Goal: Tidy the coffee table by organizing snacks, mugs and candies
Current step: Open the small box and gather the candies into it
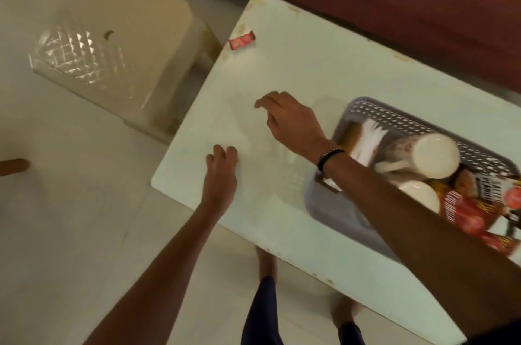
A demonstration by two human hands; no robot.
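Both hands are reaching out over the pale counter (296, 62), and neither is holding anything. The left hand (221, 175) is hovering over the near-left corner with its fingers loosely spread and pointing away from the person. The right hand (290, 122) is hovering toward the middle of the counter, fingers apart and slightly curled, with a dark bracelet (328, 158) sitting on its wrist. A small red candy wrapper (242, 40) is lying alone near the far-left corner, well apart from both hands. A grey perforated basket (423, 122) is sitting toward the right end of the counter, partly under the right forearm. Inside it, a white mug (431, 155) is lying on its side with its opening facing the camera, and a second white mug (420, 195) is lying just beside it. Red snack packets (468, 217) are resting against the basket's near-right side. A cream plastic stool (118, 43) is standing on the floor beyond the counter's left edge.
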